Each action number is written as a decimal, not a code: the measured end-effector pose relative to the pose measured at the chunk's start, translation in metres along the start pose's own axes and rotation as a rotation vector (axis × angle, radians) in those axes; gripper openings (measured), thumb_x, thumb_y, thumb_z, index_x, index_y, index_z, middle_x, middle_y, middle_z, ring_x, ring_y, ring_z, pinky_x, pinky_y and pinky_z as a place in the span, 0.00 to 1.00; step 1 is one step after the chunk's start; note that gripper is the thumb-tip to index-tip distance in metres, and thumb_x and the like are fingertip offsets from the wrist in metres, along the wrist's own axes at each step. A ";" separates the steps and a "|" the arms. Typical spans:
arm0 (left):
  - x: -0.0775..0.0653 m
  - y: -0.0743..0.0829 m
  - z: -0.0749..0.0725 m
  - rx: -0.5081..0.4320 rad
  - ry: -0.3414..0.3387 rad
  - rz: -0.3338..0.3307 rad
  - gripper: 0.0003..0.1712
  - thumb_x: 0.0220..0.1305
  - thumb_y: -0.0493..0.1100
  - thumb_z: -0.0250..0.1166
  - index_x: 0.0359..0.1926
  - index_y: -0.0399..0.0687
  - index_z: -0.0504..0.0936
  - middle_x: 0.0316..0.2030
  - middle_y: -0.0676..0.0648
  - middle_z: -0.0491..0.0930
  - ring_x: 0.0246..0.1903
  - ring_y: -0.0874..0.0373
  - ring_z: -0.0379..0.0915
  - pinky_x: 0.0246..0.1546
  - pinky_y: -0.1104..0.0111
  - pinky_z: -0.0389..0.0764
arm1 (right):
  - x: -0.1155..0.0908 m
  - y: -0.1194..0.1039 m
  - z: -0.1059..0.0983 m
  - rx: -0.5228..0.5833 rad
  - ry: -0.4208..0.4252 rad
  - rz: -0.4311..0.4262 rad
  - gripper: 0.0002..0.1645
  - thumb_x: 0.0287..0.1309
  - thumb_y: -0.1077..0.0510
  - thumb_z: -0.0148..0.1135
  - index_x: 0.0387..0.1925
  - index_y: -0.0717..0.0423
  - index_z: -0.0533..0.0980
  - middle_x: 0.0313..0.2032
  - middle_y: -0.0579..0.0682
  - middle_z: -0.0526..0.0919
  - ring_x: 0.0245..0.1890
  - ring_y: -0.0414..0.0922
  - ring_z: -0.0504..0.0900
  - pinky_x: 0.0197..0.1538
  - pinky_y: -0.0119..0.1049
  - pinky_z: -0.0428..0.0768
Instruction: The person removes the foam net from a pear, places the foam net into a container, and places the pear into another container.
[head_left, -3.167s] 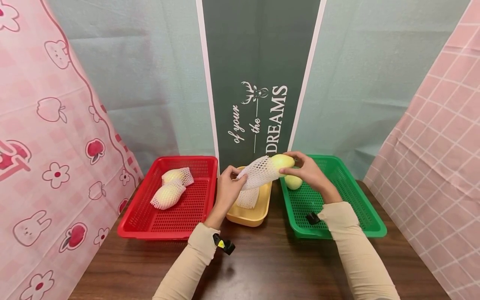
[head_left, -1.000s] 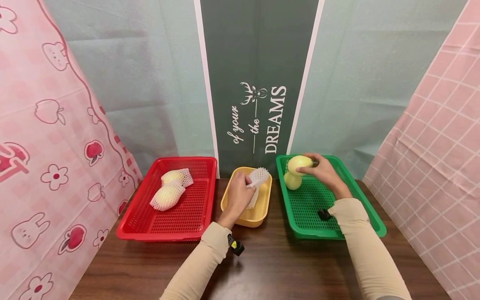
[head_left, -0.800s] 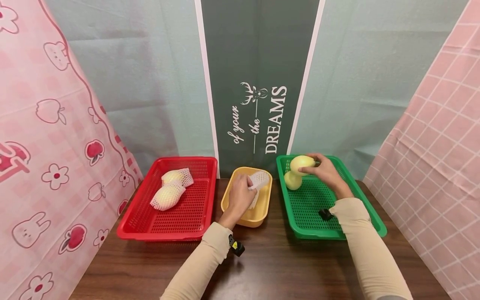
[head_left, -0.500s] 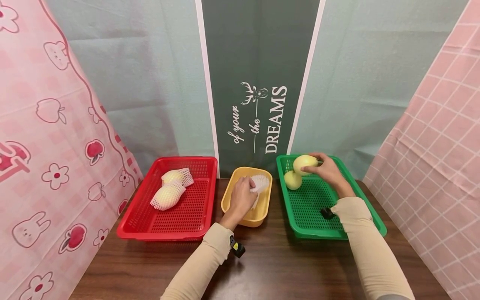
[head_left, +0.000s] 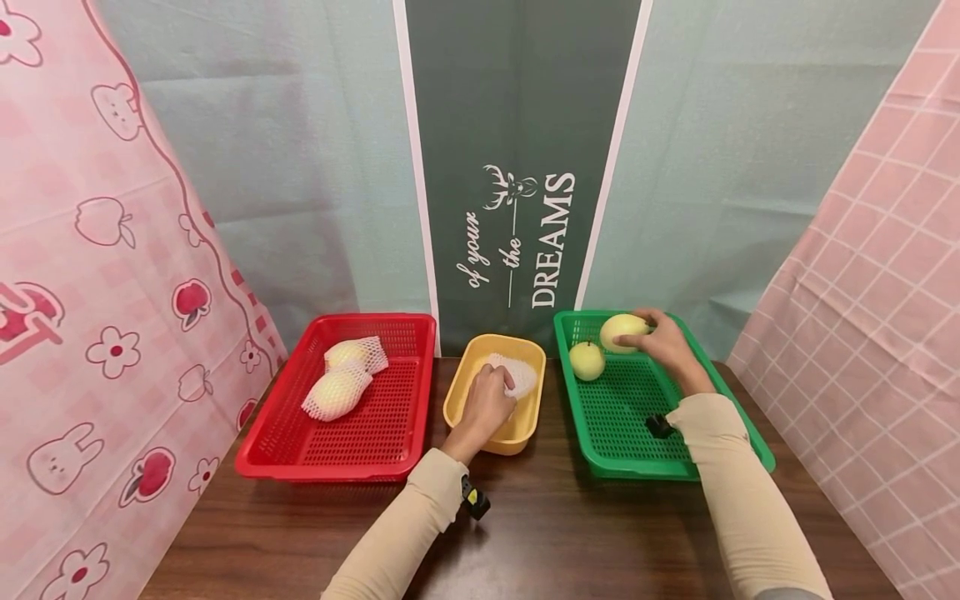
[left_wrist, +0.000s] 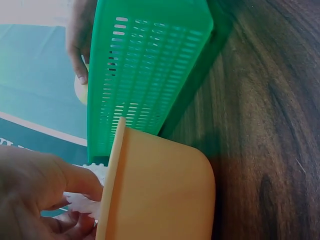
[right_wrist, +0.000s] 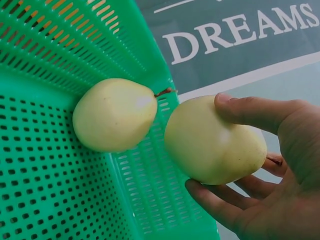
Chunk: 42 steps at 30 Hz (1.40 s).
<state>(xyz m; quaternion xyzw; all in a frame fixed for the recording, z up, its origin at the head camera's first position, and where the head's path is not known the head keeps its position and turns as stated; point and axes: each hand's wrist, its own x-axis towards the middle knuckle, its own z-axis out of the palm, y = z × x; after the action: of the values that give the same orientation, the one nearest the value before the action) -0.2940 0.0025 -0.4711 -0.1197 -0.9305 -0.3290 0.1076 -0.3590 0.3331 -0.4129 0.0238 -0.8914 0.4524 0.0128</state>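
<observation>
My left hand (head_left: 487,402) reaches into the yellow container (head_left: 454,398) and pinches a white foam net sleeve (head_left: 517,377) between thumb and fingers. In the left wrist view the net (left_wrist: 82,204) shows at the fingertips, right by the container's rim. My right hand (head_left: 667,343) grips a pale yellow pear (head_left: 622,332) over the back of the green basket (head_left: 622,421). The right wrist view shows thumb and fingers round this pear (right_wrist: 215,142), its stem pointing toward the palm. A second bare pear (head_left: 587,361) lies in the basket's back left corner.
To the left stands a red basket (head_left: 360,442) with two pears in foam nets, a front one (head_left: 337,393) and a rear one (head_left: 347,354). All three containers stand on a dark wooden table (head_left: 540,525). A printed curtain (head_left: 517,100) hangs close behind them.
The net has come off the pear. My left hand has lowered it into the yellow container. My right hand has carried the pear rightward over the green basket, away from the other pear.
</observation>
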 end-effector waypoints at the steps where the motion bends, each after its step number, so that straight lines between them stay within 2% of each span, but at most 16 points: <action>1: 0.000 0.000 0.000 0.008 -0.006 0.006 0.09 0.54 0.30 0.75 0.34 0.42 0.83 0.36 0.43 0.78 0.37 0.47 0.78 0.42 0.61 0.81 | 0.000 0.001 0.000 -0.007 -0.001 0.007 0.54 0.67 0.48 0.72 0.81 0.65 0.55 0.74 0.73 0.63 0.69 0.70 0.69 0.63 0.64 0.75; 5: -0.001 -0.001 0.001 0.040 -0.044 0.020 0.07 0.53 0.30 0.75 0.33 0.41 0.87 0.37 0.42 0.80 0.38 0.46 0.79 0.43 0.60 0.82 | 0.001 0.005 0.000 -0.038 -0.010 0.030 0.53 0.68 0.47 0.72 0.81 0.66 0.56 0.73 0.75 0.63 0.67 0.70 0.70 0.63 0.65 0.75; 10: 0.000 -0.004 0.004 0.046 -0.117 0.018 0.04 0.55 0.32 0.74 0.34 0.39 0.91 0.38 0.42 0.81 0.39 0.46 0.79 0.45 0.59 0.83 | 0.003 0.009 0.001 -0.102 -0.005 0.047 0.53 0.67 0.47 0.72 0.80 0.67 0.57 0.72 0.77 0.63 0.64 0.70 0.72 0.58 0.62 0.77; 11: 0.001 -0.008 0.008 0.059 -0.115 0.034 0.04 0.54 0.33 0.73 0.33 0.39 0.91 0.37 0.42 0.81 0.38 0.48 0.79 0.44 0.59 0.82 | 0.003 0.009 0.002 -0.115 -0.003 0.049 0.53 0.67 0.47 0.72 0.79 0.68 0.57 0.72 0.77 0.63 0.63 0.70 0.72 0.58 0.62 0.78; 16: -0.002 -0.009 0.007 0.049 -0.162 0.053 0.05 0.53 0.36 0.74 0.32 0.39 0.91 0.33 0.45 0.80 0.35 0.53 0.75 0.38 0.64 0.80 | 0.005 0.012 0.004 -0.162 -0.006 0.055 0.52 0.66 0.47 0.72 0.78 0.70 0.59 0.71 0.78 0.64 0.62 0.69 0.73 0.57 0.61 0.78; 17: 0.000 -0.014 0.012 0.054 -0.155 0.066 0.03 0.52 0.37 0.73 0.29 0.41 0.89 0.30 0.47 0.78 0.32 0.56 0.73 0.34 0.65 0.77 | 0.006 0.013 0.004 -0.168 -0.008 0.054 0.52 0.66 0.47 0.72 0.78 0.70 0.59 0.71 0.78 0.64 0.61 0.69 0.73 0.57 0.61 0.78; 18: -0.001 -0.010 0.007 0.032 -0.181 0.052 0.04 0.53 0.37 0.74 0.28 0.41 0.88 0.30 0.48 0.77 0.31 0.56 0.72 0.34 0.65 0.77 | 0.007 0.014 0.004 -0.174 -0.009 0.053 0.52 0.66 0.48 0.72 0.78 0.70 0.59 0.71 0.78 0.64 0.61 0.69 0.74 0.56 0.61 0.78; 21: -0.001 -0.010 0.008 0.016 -0.210 0.039 0.08 0.56 0.42 0.75 0.29 0.41 0.87 0.29 0.48 0.79 0.30 0.58 0.71 0.32 0.66 0.76 | 0.009 0.018 0.004 -0.188 -0.014 0.057 0.51 0.66 0.48 0.72 0.77 0.71 0.59 0.71 0.78 0.64 0.60 0.70 0.74 0.56 0.61 0.78; 23: -0.001 -0.010 0.008 0.015 -0.225 0.035 0.10 0.60 0.45 0.73 0.32 0.41 0.88 0.31 0.46 0.83 0.31 0.57 0.75 0.34 0.65 0.79 | 0.010 0.019 0.004 -0.201 -0.020 0.059 0.51 0.66 0.48 0.72 0.77 0.71 0.59 0.70 0.79 0.64 0.60 0.70 0.74 0.55 0.61 0.78; 24: -0.002 -0.012 0.010 0.009 -0.228 0.040 0.14 0.63 0.50 0.72 0.36 0.41 0.90 0.35 0.46 0.86 0.34 0.56 0.78 0.38 0.65 0.81 | 0.011 0.019 0.004 -0.210 -0.023 0.061 0.51 0.66 0.48 0.71 0.77 0.72 0.59 0.70 0.79 0.64 0.60 0.70 0.74 0.55 0.61 0.78; 26: -0.002 -0.012 0.010 0.007 -0.231 0.044 0.16 0.67 0.51 0.69 0.38 0.42 0.90 0.36 0.46 0.88 0.36 0.55 0.81 0.40 0.64 0.82 | 0.011 0.020 0.004 -0.232 -0.030 0.060 0.51 0.67 0.48 0.71 0.77 0.72 0.59 0.70 0.79 0.65 0.59 0.70 0.75 0.54 0.60 0.79; 30: -0.002 -0.011 0.010 0.003 -0.253 0.059 0.13 0.71 0.46 0.62 0.40 0.44 0.90 0.35 0.48 0.88 0.33 0.56 0.79 0.37 0.65 0.80 | 0.013 0.020 0.004 -0.265 -0.036 0.054 0.50 0.67 0.48 0.71 0.76 0.73 0.60 0.68 0.79 0.67 0.58 0.70 0.75 0.53 0.60 0.79; 31: -0.004 -0.004 0.002 0.000 -0.280 0.043 0.11 0.69 0.41 0.62 0.41 0.43 0.90 0.36 0.47 0.88 0.33 0.56 0.79 0.36 0.66 0.80 | 0.013 0.020 0.004 -0.269 -0.038 0.051 0.50 0.66 0.48 0.71 0.75 0.74 0.60 0.68 0.79 0.67 0.57 0.70 0.75 0.53 0.60 0.79; 33: -0.004 -0.004 0.003 0.014 -0.306 0.044 0.13 0.68 0.38 0.60 0.45 0.44 0.91 0.40 0.46 0.89 0.35 0.56 0.79 0.36 0.68 0.78 | 0.013 0.021 0.004 -0.279 -0.039 0.043 0.50 0.65 0.48 0.72 0.74 0.75 0.61 0.66 0.79 0.69 0.56 0.70 0.76 0.52 0.60 0.79; 37: -0.005 -0.002 0.002 0.051 -0.352 0.046 0.16 0.69 0.38 0.61 0.51 0.44 0.92 0.50 0.41 0.88 0.45 0.52 0.81 0.40 0.68 0.79 | 0.012 0.023 0.005 -0.286 -0.031 0.024 0.48 0.61 0.49 0.74 0.70 0.76 0.65 0.60 0.78 0.72 0.50 0.67 0.77 0.47 0.56 0.79; 42: -0.006 -0.003 0.005 0.079 -0.391 0.020 0.16 0.70 0.40 0.62 0.52 0.43 0.92 0.52 0.37 0.82 0.48 0.46 0.78 0.42 0.65 0.79 | 0.015 0.027 0.008 -0.307 -0.042 0.014 0.47 0.61 0.50 0.75 0.70 0.76 0.66 0.59 0.78 0.74 0.50 0.67 0.78 0.47 0.55 0.80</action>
<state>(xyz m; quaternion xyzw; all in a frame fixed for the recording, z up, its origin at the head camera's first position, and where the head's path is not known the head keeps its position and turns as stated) -0.2892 0.0025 -0.4779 -0.1864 -0.9446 -0.2617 -0.0670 -0.3751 0.3422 -0.4392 0.0248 -0.9503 0.3102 -0.0056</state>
